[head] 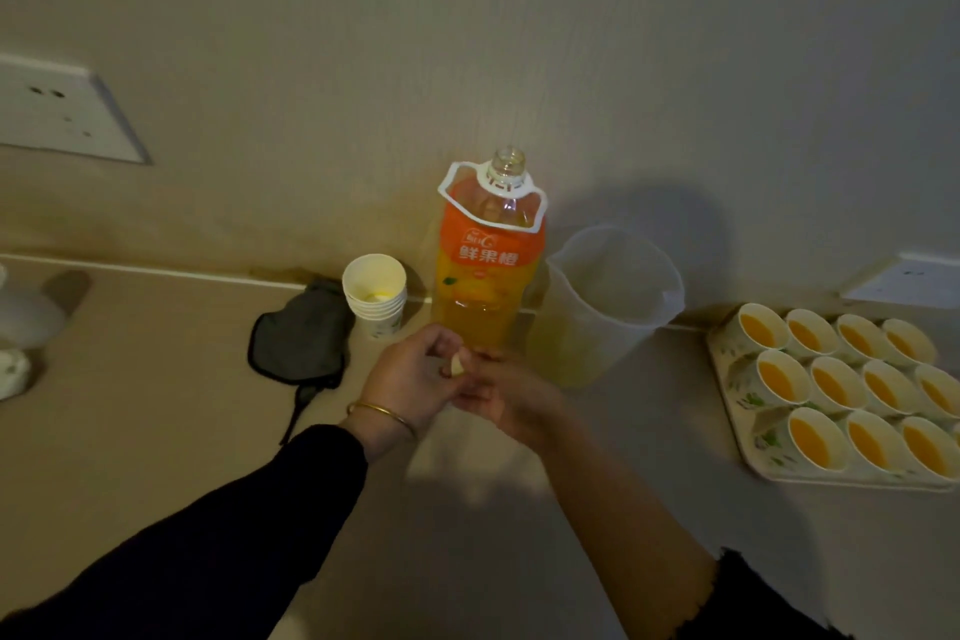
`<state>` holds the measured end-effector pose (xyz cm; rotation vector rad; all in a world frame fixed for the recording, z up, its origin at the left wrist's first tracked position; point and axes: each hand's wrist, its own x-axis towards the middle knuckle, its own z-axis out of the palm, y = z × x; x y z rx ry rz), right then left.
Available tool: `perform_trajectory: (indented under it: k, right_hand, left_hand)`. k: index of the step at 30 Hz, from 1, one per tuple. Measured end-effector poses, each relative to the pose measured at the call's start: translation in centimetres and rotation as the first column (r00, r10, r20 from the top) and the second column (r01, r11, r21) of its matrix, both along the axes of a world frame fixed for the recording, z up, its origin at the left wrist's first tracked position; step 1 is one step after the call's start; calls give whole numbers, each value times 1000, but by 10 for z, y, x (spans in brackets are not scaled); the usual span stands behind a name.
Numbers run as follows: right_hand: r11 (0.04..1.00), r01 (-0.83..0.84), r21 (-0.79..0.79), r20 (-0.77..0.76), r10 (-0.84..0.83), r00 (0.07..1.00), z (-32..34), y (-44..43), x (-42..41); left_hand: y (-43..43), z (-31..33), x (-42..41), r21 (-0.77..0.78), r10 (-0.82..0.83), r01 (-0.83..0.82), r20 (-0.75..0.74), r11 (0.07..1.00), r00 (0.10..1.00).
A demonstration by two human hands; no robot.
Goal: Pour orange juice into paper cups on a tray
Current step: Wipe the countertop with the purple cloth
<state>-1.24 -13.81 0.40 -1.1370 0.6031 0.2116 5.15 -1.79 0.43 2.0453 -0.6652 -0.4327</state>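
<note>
An orange juice bottle [488,265] stands upright against the wall, its neck uncapped, with juice in its lower half. In front of its base my left hand [415,377] pinches a small pale cap [458,364]. My right hand [506,398] meets it there, fingers at the cap and the bottle's foot; its hold is unclear. A floral tray [727,369] at the right carries several paper cups [813,437] with orange juice in them.
A translucent plastic jug [608,301] stands just right of the bottle. A stack of paper cups [375,294] sits left of it, beside a dark cloth [301,338]. White objects lie at the far left edge. Wall sockets are above left and right.
</note>
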Motion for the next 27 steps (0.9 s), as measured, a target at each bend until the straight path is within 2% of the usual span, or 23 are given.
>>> perform_trajectory:
  k: [2, 4, 6, 7, 9, 10, 11, 12, 14, 16, 18, 22, 27]
  right_hand:
    - [985, -144, -97, -43, 141, 989, 22, -14, -1]
    - [904, -341, -260, -123, 319, 940, 59, -32, -1]
    - [867, -392, -307, -37, 401, 915, 99, -51, -1]
    - [902, -345, -258, 88, 378, 922, 120, -58, 0]
    - [974, -182, -135, 368, 220, 903, 155, -64, 6]
    - [990, -71, -125, 469, 122, 875, 166, -64, 12]
    - [979, 74, -192, 523, 39, 851, 174, -62, 20]
    - [915, 222, -338, 550, 0, 835, 178, -59, 29]
    - [614, 392, -685, 517, 29, 856, 181, -51, 45]
    - [280, 338, -899, 384, 127, 915, 183, -49, 55]
    - [90, 242, -966, 255, 189, 948, 185, -51, 61]
    - [-103, 70, -992, 44, 237, 970, 188, -56, 70]
    - [-128, -18, -992, -55, 291, 955, 191, -59, 75]
  left_hand:
    - [9, 10, -2, -62, 38, -31, 114, 998, 993]
    - [15, 23, 1, -120, 140, -115, 228, 986, 963]
    - [14, 45, 8, -164, 264, -223, 302, 961, 916]
    - [11, 57, 13, -182, 321, -273, 334, 945, 886]
    - [0, 76, 24, -181, 372, -327, 388, 928, 843]
    - [-7, 85, 30, -158, 364, -328, 406, 931, 838]
    - [-14, 93, 34, -127, 334, -310, 412, 942, 848]
    - [-22, 100, 37, -99, 295, -279, 404, 955, 866]
    - [-37, 111, 39, -58, 222, -216, 385, 975, 896]
    - [-51, 118, 40, -23, 157, -159, 350, 987, 923]
    - [-60, 120, 43, 9, 123, -132, 309, 991, 943]
    - [-70, 121, 49, 14, 130, -136, 233, 991, 964]
    - [-73, 111, 55, -101, 140, -122, 195, 987, 971]
